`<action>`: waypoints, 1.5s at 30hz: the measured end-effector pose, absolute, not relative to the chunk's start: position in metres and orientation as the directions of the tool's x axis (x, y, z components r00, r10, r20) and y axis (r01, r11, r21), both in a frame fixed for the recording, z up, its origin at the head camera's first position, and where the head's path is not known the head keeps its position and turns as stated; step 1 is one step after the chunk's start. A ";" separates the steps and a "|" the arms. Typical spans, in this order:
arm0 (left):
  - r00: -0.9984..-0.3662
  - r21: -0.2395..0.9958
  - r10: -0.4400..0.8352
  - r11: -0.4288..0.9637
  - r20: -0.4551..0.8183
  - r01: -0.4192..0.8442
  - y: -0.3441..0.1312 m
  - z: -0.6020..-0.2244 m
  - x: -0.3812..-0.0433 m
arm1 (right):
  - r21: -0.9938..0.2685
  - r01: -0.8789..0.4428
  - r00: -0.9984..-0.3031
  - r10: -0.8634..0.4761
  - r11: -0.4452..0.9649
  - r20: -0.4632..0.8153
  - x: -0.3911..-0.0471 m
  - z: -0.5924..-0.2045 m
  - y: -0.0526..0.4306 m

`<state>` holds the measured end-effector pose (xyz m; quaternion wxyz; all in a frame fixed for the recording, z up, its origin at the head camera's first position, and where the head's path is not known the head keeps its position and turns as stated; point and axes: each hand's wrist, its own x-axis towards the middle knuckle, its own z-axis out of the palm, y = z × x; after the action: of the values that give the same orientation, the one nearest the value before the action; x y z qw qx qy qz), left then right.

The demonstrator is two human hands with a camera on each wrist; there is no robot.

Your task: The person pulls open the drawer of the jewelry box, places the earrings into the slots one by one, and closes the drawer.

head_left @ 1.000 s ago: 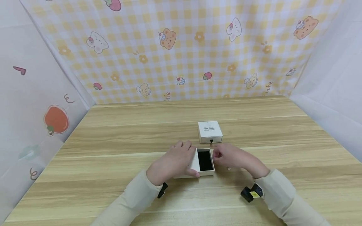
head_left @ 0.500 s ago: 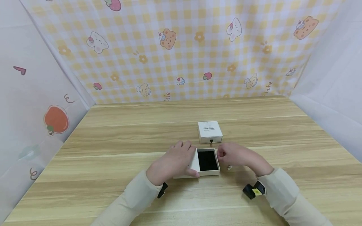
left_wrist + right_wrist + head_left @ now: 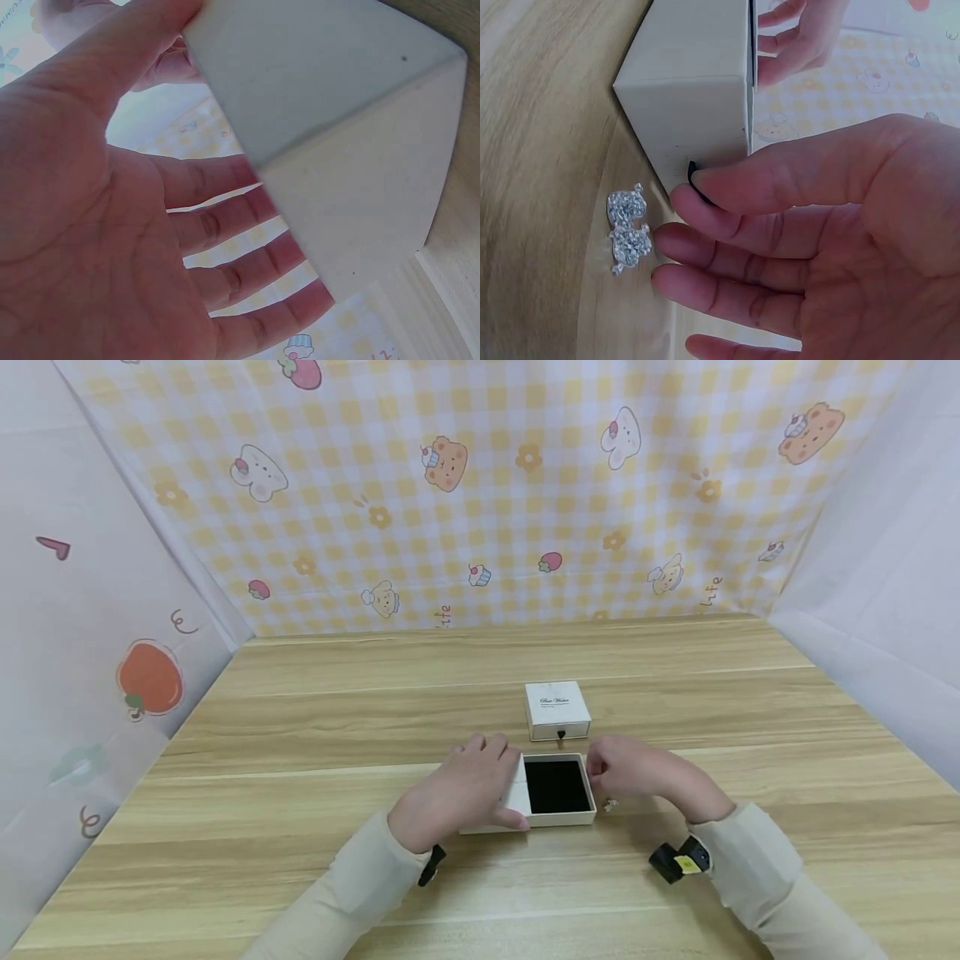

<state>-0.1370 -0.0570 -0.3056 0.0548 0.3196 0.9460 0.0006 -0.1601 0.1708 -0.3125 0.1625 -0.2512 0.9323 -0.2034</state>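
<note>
A white drawer-style gift box lies mid-table, its drawer (image 3: 562, 819) pulled well out to the right and showing a black lining. My left hand (image 3: 453, 793) holds the white box sleeve (image 3: 517, 793), thumb on the near side and fingertips along the far side; in the left wrist view the sleeve (image 3: 330, 97) fills the upper right. At the drawer's right end, my right hand (image 3: 633, 770) pinches a black ribbon tab (image 3: 693, 178) between thumb and index finger. Beside it on the table lie sparkling silver earrings (image 3: 628, 229), just under the other fingertips.
Behind the drawer stands a second white box (image 3: 557, 703), closed, with printed lettering on top and a small black tab in front. A yellow checked cloth (image 3: 495, 493) hangs at the table's back, with pale cloth at both sides.
My right hand has moved rightward, drawing the drawer farther out of the sleeve and showing more black lining. The earrings have come into fuller view. My left hand has stayed put.
</note>
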 end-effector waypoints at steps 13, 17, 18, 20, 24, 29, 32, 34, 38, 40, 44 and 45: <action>-0.791 0.030 0.601 0.798 -0.111 0.602 -0.056 -0.305 -0.137 | -0.440 -0.410 -0.820 -0.534 0.799 -0.206 -0.159 -0.309 0.174; -0.793 0.037 0.599 0.800 -0.113 0.599 -0.056 -0.305 -0.137 | -0.426 -0.410 -0.824 -0.527 0.807 -0.206 -0.160 -0.309 0.174; -0.793 0.039 0.598 0.801 -0.114 0.598 -0.056 -0.305 -0.137 | -0.422 -0.409 -0.826 -0.525 0.809 -0.206 -0.159 -0.309 0.174; -0.796 0.043 0.593 0.804 -0.123 0.593 -0.056 -0.304 -0.137 | -0.409 -0.415 -0.827 -0.525 0.813 -0.203 -0.159 -0.309 0.173; -0.797 0.058 0.589 0.808 -0.136 0.587 -0.057 -0.303 -0.137 | -0.387 -0.426 -0.828 -0.525 0.818 -0.199 -0.158 -0.309 0.172; -0.788 0.074 0.600 0.799 -0.137 0.596 -0.058 -0.302 -0.138 | -0.382 -0.425 -0.827 -0.523 0.821 -0.204 -0.158 -0.308 0.172; -0.785 0.073 0.604 0.797 -0.138 0.600 -0.058 -0.302 -0.138 | -0.388 -0.420 -0.827 -0.522 0.821 -0.209 -0.157 -0.308 0.172; -0.785 0.067 0.604 0.796 -0.140 0.601 -0.058 -0.302 -0.138 | -0.389 -0.418 -0.827 -0.521 0.821 -0.210 -0.157 -0.308 0.172; -0.779 0.059 0.610 0.792 -0.145 0.608 -0.056 -0.303 -0.139 | -0.391 -0.415 -0.828 -0.519 0.822 -0.212 -0.157 -0.309 0.173; -0.770 0.064 0.619 0.784 -0.152 0.617 -0.054 -0.305 -0.140 | -0.393 -0.413 -0.829 -0.518 0.822 -0.213 -0.157 -0.309 0.173; -0.758 0.065 0.633 0.773 -0.157 0.631 -0.052 -0.310 -0.141 | -0.391 -0.409 -0.829 -0.515 0.824 -0.217 -0.158 -0.309 0.172; -0.757 0.060 0.635 0.771 -0.152 0.634 -0.051 -0.311 -0.141 | -0.389 -0.410 -0.829 -0.515 0.825 -0.218 -0.158 -0.309 0.172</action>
<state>-0.1414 -0.0514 -0.3108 0.0820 0.3385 0.9374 0.0026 -0.1583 0.1719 -0.3088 0.1587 -0.2453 0.9420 -0.1653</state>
